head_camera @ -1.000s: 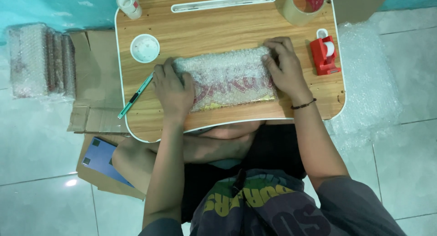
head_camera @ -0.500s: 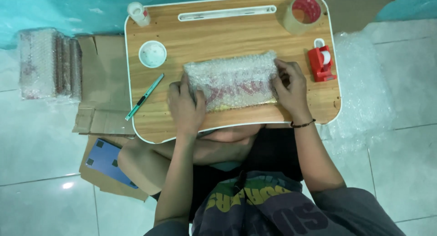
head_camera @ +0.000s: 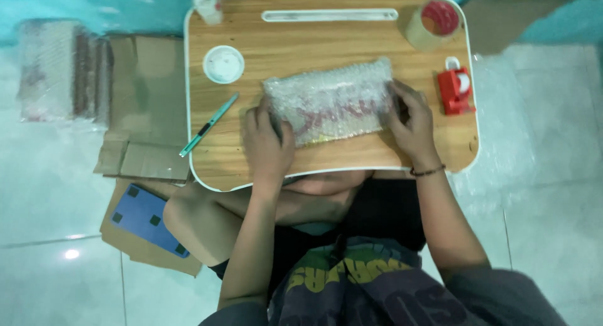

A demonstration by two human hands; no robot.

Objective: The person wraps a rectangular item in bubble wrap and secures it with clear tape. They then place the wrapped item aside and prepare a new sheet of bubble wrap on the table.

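Both hands, left hand [head_camera: 267,144] & right hand [head_camera: 411,122], on bubble-wrapped parcel [head_camera: 330,100], wooden lap table [head_camera: 326,46].

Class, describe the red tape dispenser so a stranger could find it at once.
Start at the wooden lap table, then go to its edge by the person's right hand. The red tape dispenser sits there, just below the roll of brown tape; it is the only solid red thing.
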